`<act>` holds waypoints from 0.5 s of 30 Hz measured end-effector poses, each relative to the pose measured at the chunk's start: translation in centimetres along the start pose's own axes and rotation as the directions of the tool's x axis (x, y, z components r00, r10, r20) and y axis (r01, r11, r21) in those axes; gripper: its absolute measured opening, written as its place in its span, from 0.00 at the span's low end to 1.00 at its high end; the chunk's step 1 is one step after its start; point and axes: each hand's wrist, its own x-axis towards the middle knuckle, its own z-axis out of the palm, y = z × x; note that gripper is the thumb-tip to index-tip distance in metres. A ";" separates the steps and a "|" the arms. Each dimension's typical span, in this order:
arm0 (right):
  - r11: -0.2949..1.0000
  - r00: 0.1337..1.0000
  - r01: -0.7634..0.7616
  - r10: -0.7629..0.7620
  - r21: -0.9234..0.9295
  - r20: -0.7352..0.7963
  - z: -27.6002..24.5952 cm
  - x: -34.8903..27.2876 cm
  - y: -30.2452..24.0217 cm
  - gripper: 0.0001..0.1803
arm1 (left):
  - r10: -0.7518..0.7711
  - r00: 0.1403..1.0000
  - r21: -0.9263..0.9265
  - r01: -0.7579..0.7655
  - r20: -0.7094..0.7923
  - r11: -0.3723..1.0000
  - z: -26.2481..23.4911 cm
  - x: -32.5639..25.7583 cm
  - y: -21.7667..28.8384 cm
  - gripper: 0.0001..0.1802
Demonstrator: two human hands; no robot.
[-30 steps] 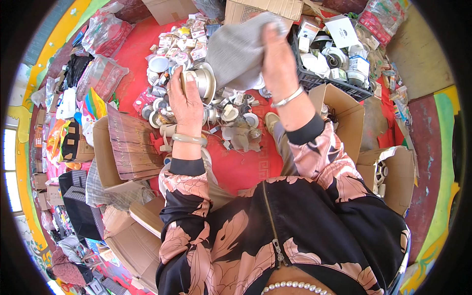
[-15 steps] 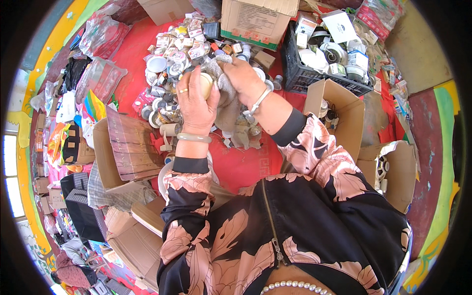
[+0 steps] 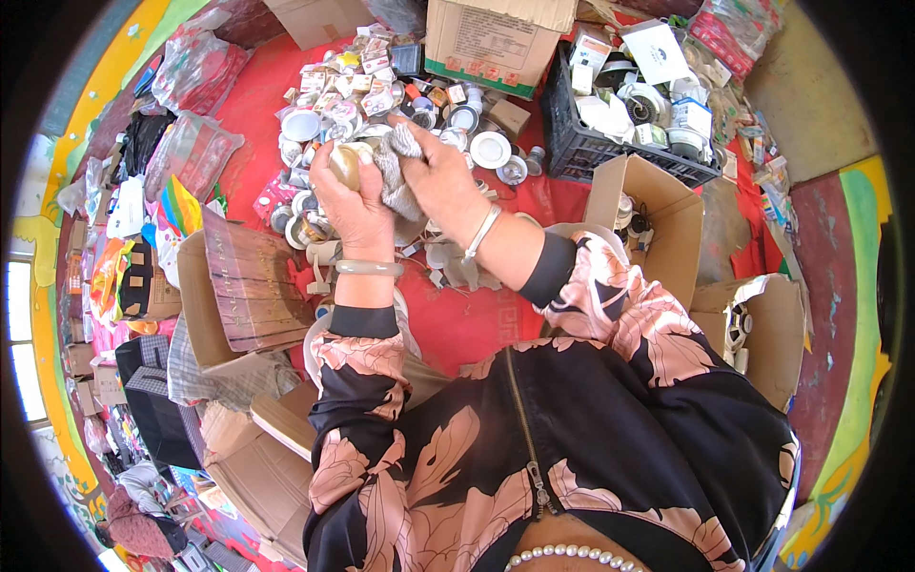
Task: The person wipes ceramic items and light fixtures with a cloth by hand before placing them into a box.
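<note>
My left hand (image 3: pixel 358 215) is closed round a small round cream-and-gold thing (image 3: pixel 345 168), whose exact kind I cannot make out. Bunched in the fingers of my right hand (image 3: pixel 446 187) is a grey knitted cloth (image 3: pixel 396 176), pressed up close to the right side of the round thing. Both hands are raised over a heap of light fittings and small boxes (image 3: pixel 329 91) on a red floor covering (image 3: pixel 467 319). Among the heap, a white-rimmed round light fitting (image 3: pixel 491 150) lies just beyond my right hand.
A black plastic crate (image 3: pixel 572 143) full of fittings stands at the far right. Open cardboard boxes (image 3: pixel 675 205) line the right side, some with parts inside. More cartons (image 3: pixel 195 286) stand at the left. A large closed carton (image 3: pixel 496 43) sits behind the heap.
Both hands have shifted left, and my left hand has turned with the round thing. The cloth, which was hanging down, is now gathered up against it. The white-rimmed fitting has come into fuller view.
</note>
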 end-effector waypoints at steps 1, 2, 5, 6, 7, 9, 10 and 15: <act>0.996 0.992 0.092 -0.093 -0.017 -0.083 0.8 -0.5 0.9 0.25 | -0.072 0.997 -0.061 0.072 -0.005 0.996 0.1 0.0 0.2 0.28; 0.982 0.969 0.182 -0.186 -0.040 -0.161 1.6 -1.0 1.1 0.26 | -0.108 0.994 -0.086 0.108 0.002 0.990 0.1 0.1 0.4 0.28; 0.994 0.977 0.103 -0.096 0.027 -0.190 2.2 -2.0 1.2 0.27 | -0.179 0.984 -0.153 0.180 0.024 0.972 -0.2 0.2 0.6 0.27; 0.992 0.968 0.121 -0.111 0.032 -0.224 2.4 -2.0 1.2 0.27 | -0.146 0.989 -0.106 0.149 0.030 0.983 -0.3 0.2 0.6 0.27; 0.998 0.976 0.062 -0.061 -0.002 -0.211 2.1 -1.8 1.1 0.26 | -0.114 0.993 -0.059 0.116 0.039 0.992 -0.3 0.2 0.5 0.27; 0.996 0.980 0.084 -0.085 -0.015 -0.179 1.5 -0.6 1.9 0.24 | 0.020 0.998 0.039 -0.022 0.053 0.999 -0.6 0.5 0.6 0.26; 0.995 0.982 0.095 -0.097 -0.020 -0.163 1.3 -0.1 2.2 0.23 | 0.076 0.995 0.065 -0.081 0.067 0.995 -0.8 0.6 0.7 0.26; 0.991 0.996 0.090 -0.092 0.096 0.010 -2.9 3.5 1.8 0.17 | 0.389 0.904 -0.003 -0.395 0.178 0.919 -0.3 0.1 1.2 0.25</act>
